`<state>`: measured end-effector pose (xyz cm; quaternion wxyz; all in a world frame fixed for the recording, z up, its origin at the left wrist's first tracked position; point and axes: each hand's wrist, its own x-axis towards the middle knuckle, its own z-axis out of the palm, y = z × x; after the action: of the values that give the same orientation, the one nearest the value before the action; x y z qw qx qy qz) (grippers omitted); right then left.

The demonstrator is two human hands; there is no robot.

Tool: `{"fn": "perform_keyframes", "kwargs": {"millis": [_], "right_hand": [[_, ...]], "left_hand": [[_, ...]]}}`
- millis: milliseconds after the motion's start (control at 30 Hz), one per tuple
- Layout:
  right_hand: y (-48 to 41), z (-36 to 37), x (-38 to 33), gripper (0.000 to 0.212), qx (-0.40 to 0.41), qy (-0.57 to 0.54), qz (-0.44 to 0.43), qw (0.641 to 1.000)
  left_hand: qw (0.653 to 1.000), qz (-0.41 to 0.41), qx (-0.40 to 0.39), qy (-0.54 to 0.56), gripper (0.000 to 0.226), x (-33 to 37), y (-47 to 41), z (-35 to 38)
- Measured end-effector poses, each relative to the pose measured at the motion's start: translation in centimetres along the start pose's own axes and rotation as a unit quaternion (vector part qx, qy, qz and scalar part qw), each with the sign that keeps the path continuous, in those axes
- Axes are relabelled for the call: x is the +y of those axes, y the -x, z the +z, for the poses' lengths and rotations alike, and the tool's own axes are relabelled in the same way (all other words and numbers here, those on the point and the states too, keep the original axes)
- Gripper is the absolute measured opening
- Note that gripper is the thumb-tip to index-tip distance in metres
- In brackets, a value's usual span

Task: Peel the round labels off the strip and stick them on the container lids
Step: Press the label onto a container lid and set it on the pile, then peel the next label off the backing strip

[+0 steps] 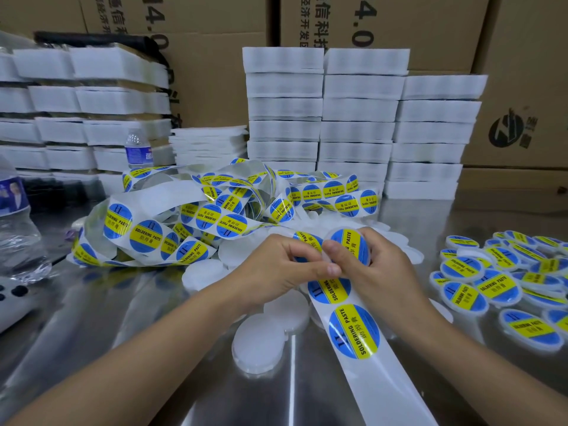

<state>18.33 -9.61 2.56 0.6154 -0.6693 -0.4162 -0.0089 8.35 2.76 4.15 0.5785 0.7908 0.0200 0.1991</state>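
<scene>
From the head view, your two hands meet just above the middle of the tabletop (153, 348). Your right hand (381, 272) grips a lid (350, 247) by its rim, with the fingers curled over the top edge and the thumb on the near side. The lid's face, already blue and yellow, is turned toward you. Your left hand (273, 265) is touching it from the left. Its fingers are curled and pinch the strip (384, 388) right beside the lid, though you cannot tell whether they hold backing or sticker.

From under your hands the strip runs toward you and off the bottom edge. It carries a round label (353, 332) on the stretch just below your right wrist, and another above it, touching your left thumb. Behind your hands it piles into a loose tangle (215, 210).

Bare lids (261, 336) lie on the tabletop between your forearms. Labelled lids (491, 281) are heaped to the right of your right hand, well apart from it.
</scene>
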Motion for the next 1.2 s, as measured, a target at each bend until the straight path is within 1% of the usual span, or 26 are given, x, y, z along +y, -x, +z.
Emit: {"fn": "perform_keyframes", "kwargs": {"millis": [133,267,367,500,633,733,800,833,933,1000,1033,1133,1200], "right_hand": [[-0.2,-0.3,0.0,0.068,0.020,0.054,0.000,0.998],[-0.5,-0.6,-0.2,0.072,0.034,0.095,-0.012,0.995],[-0.8,-0.8,-0.3,0.067,0.040,0.102,-0.024,0.994],[-1.1,-1.2,-0.3,0.071,0.039,0.078,-0.020,0.996],[-1.4,-1.6,-0.1,0.067,0.037,0.077,-0.019,0.996],[-2.3,-2.9,-0.1,0.061,0.076,0.075,-0.014,0.994],[-3.3,-4.3,0.0,0.051,0.105,0.078,-0.002,0.991],[-3.8,-5.0,0.2,0.046,0.117,0.100,0.001,0.988],[-4.8,-7.2,1.4,0.036,0.126,0.237,0.033,0.963],[-5.2,-8.4,2.4,0.033,0.115,0.338,0.074,0.931],[-5.3,-8.9,2.8,0.032,0.112,0.370,0.099,0.917],[-5.7,-10.3,3.9,0.030,0.105,0.404,0.170,0.893],[-5.9,-11.0,4.3,0.033,0.117,0.420,0.188,0.880]], "left_hand": [[1.000,-0.002,-0.005,0.002,0.014,-0.1,0.0,0.1],[1.000,-0.003,-0.009,0.018,0.017,-0.4,-0.1,0.0],[1.000,-0.001,-0.002,0.023,0.018,-0.5,-0.1,0.1],[0.999,-0.008,0.022,0.039,0.010,-0.3,-0.2,0.2],[0.997,-0.017,0.055,0.053,0.010,-0.1,-0.2,0.2],[0.996,-0.017,0.074,0.038,0.008,-0.2,-0.3,-0.1],[0.996,-0.025,0.083,0.028,0.010,-0.2,-0.3,-0.2],[0.996,-0.029,0.084,0.030,0.010,-0.2,-0.3,-0.3],[0.995,-0.032,0.086,0.026,0.015,-0.1,-0.3,-0.3],[0.996,-0.033,0.086,0.021,0.017,-0.1,-0.3,-0.2],[0.995,-0.033,0.086,0.021,0.017,-0.1,-0.3,-0.2],[0.995,-0.039,0.086,0.020,0.017,-0.2,-0.3,-0.2],[0.995,-0.040,0.086,0.016,0.017,-0.2,-0.3,-0.2]]}}
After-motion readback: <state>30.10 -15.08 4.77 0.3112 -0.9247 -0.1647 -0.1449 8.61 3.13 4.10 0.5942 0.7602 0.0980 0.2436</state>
